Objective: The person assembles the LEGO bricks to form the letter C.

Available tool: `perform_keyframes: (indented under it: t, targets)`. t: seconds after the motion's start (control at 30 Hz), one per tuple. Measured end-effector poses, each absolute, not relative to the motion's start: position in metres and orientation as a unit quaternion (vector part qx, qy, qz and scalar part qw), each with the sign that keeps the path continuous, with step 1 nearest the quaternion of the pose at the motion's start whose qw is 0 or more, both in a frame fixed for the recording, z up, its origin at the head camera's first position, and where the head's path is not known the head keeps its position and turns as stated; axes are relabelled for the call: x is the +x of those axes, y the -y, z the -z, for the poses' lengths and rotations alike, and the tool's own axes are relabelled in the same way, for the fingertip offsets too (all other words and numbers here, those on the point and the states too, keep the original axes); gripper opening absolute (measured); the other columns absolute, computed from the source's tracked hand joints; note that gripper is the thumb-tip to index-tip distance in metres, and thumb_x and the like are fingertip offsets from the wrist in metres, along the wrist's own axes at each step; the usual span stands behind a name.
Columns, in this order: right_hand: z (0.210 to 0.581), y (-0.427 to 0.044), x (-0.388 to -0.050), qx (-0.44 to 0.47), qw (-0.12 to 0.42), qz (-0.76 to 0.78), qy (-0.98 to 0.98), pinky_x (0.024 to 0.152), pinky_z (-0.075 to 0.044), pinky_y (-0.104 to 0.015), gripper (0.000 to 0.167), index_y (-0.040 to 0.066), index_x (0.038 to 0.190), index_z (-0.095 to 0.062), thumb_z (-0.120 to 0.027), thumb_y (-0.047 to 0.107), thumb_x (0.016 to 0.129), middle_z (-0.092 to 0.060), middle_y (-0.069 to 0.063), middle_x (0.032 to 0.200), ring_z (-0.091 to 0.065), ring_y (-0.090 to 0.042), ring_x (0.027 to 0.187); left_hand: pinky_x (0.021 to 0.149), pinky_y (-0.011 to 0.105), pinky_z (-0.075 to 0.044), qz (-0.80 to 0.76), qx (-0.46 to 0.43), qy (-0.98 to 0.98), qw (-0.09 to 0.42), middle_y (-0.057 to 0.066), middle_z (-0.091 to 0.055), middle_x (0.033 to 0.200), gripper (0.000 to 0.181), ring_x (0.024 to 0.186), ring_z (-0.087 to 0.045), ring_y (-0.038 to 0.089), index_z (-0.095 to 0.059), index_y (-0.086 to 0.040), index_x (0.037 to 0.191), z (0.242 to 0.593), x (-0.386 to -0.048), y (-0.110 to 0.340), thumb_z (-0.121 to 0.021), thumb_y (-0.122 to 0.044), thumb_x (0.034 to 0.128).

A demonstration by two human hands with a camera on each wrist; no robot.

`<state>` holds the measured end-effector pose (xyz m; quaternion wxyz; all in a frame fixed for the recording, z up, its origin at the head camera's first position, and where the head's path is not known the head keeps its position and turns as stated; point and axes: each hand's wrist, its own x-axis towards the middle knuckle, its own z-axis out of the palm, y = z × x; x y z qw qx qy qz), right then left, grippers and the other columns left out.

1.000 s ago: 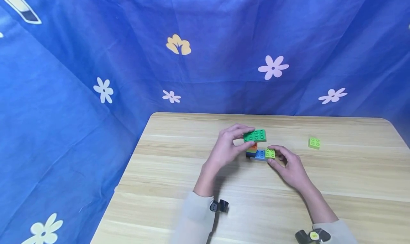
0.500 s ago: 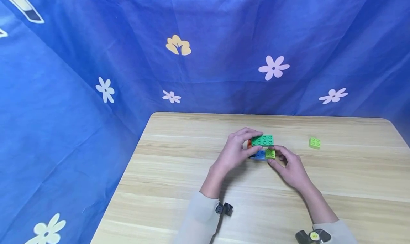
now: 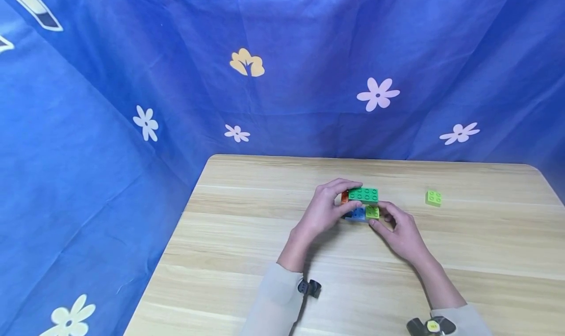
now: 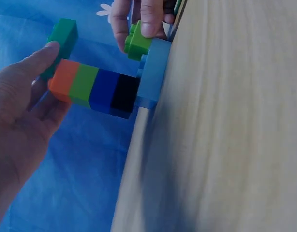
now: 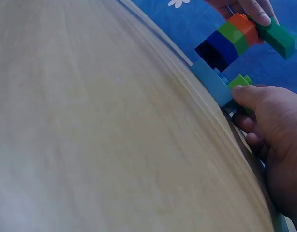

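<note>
My left hand [image 3: 320,211] pinches a dark green toy building brick [image 3: 364,194] between thumb and fingers. That brick hangs level over the right side of a stack; whether it touches the orange brick [image 4: 65,79] on top, I cannot tell. Under the orange brick come a light green brick [image 4: 84,85], a dark blue brick [image 4: 104,90] and a black brick [image 4: 124,95]. All stand on the left end of a light blue brick [image 4: 155,72] lying on the table. At its right end sits a lime brick [image 3: 372,212], gripped by thumb and fingers of my right hand [image 3: 399,233].
A loose lime brick [image 3: 434,197] lies on the wooden table [image 3: 247,218], right of my right hand. Behind the table and along its left side hangs a blue cloth [image 3: 300,71] with flowers.
My left hand has carried the dark green brick right and slightly toward me, from over the stack to above the lime brick's side. My right hand stays in place.
</note>
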<state>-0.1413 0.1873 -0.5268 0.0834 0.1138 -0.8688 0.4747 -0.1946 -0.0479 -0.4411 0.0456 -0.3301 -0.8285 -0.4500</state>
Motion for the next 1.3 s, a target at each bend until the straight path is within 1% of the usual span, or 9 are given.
perform_keyframes:
  t: [0.17, 0.27, 0.4, 0.7, 0.9, 1.07, 1.13, 1.2, 1.3]
  targets:
    - [0.527, -0.187, -0.142, 0.114, 0.083, -0.473, 0.870, 0.079, -0.053, -0.022, 0.043, 0.011, 0.136, -0.067, -0.081, 0.011, 0.095, -0.075, -0.004, 0.107, -0.064, -0.018, 0.090, 0.104, 0.021, -0.053, 0.490, -0.323, 0.807, 0.066, 0.001, -0.075, 0.124, 0.044, 0.116, -0.069, 0.009, -0.074, -0.010, 0.131, 0.453, -0.197, 0.047, -0.085, -0.020, 0.0895]
    - [0.526, -0.187, -0.141, 0.112, 0.078, -0.475, 0.869, 0.079, -0.053, -0.021, 0.043, 0.011, 0.135, -0.067, -0.081, 0.012, 0.095, -0.075, -0.004, 0.107, -0.064, -0.017, 0.090, 0.102, 0.022, -0.054, 0.510, -0.325, 0.793, 0.080, 0.002, -0.077, 0.123, 0.044, 0.115, -0.070, 0.008, -0.076, -0.010, 0.129, 0.461, -0.197, 0.045, -0.087, -0.019, 0.0874]
    - [0.526, -0.187, -0.140, 0.112, 0.075, -0.481, 0.866, 0.078, -0.053, -0.020, 0.043, 0.012, 0.136, -0.067, -0.081, 0.011, 0.095, -0.075, -0.003, 0.108, -0.064, -0.016, 0.089, 0.101, 0.022, -0.055, 0.517, -0.332, 0.784, 0.087, 0.002, -0.077, 0.122, 0.044, 0.114, -0.070, 0.008, -0.076, -0.011, 0.129, 0.465, -0.198, 0.043, -0.087, -0.019, 0.0872]
    - [0.528, -0.188, -0.141, 0.117, 0.087, -0.474, 0.868, 0.078, -0.052, -0.018, 0.043, 0.011, 0.135, -0.067, -0.081, 0.011, 0.095, -0.075, -0.002, 0.107, -0.063, -0.014, 0.088, 0.100, 0.024, -0.057, 0.535, -0.316, 0.780, 0.072, 0.000, -0.078, 0.119, 0.043, 0.112, -0.070, 0.004, -0.077, -0.012, 0.127, 0.469, -0.200, 0.046, -0.088, -0.018, 0.0858]
    - [0.530, -0.187, -0.141, 0.121, 0.083, -0.481, 0.864, 0.078, -0.053, -0.018, 0.044, 0.011, 0.136, -0.067, -0.081, 0.010, 0.095, -0.075, -0.002, 0.108, -0.064, -0.014, 0.088, 0.097, 0.025, -0.059, 0.553, -0.309, 0.772, 0.057, 0.001, -0.078, 0.119, 0.041, 0.110, -0.071, 0.005, -0.078, -0.013, 0.126, 0.472, -0.200, 0.048, -0.088, -0.017, 0.0864]
    - [0.529, -0.187, -0.141, 0.122, 0.078, -0.486, 0.862, 0.080, -0.054, -0.017, 0.046, 0.012, 0.137, -0.066, -0.081, 0.010, 0.094, -0.075, -0.001, 0.109, -0.064, -0.012, 0.090, 0.097, 0.025, -0.059, 0.556, -0.311, 0.769, 0.053, 0.002, -0.078, 0.118, 0.040, 0.110, -0.071, 0.006, -0.078, -0.011, 0.124, 0.472, -0.200, 0.049, -0.089, -0.015, 0.0861]
    - [0.528, -0.189, -0.142, 0.119, 0.073, -0.507, 0.850, 0.081, -0.055, -0.017, 0.047, 0.011, 0.138, -0.066, -0.081, 0.009, 0.094, -0.075, -0.004, 0.111, -0.065, -0.011, 0.093, 0.097, 0.025, -0.059, 0.555, -0.310, 0.770, 0.052, 0.002, -0.078, 0.118, 0.040, 0.109, -0.071, 0.006, -0.078, -0.011, 0.124, 0.473, -0.200, 0.049, -0.088, -0.015, 0.0863]
    - [0.522, -0.192, -0.141, 0.106, 0.073, -0.534, 0.836, 0.081, -0.057, -0.017, 0.047, 0.007, 0.138, -0.065, -0.080, 0.006, 0.094, -0.074, -0.010, 0.114, -0.066, -0.012, 0.095, 0.097, 0.025, -0.059, 0.556, -0.308, 0.770, 0.052, 0.002, -0.078, 0.117, 0.040, 0.108, -0.071, 0.006, -0.078, -0.012, 0.124, 0.473, -0.200, 0.048, -0.089, -0.015, 0.0861]
    - [0.516, -0.208, -0.143, 0.056, 0.095, -0.575, 0.811, 0.084, -0.057, -0.015, 0.043, 0.005, 0.137, -0.065, -0.078, 0.005, 0.096, -0.071, -0.016, 0.119, -0.067, -0.012, 0.098, 0.095, 0.025, -0.060, 0.560, -0.306, 0.769, 0.052, 0.001, -0.078, 0.117, 0.040, 0.106, -0.072, 0.005, -0.078, -0.013, 0.124, 0.473, -0.201, 0.047, -0.089, -0.016, 0.0857]
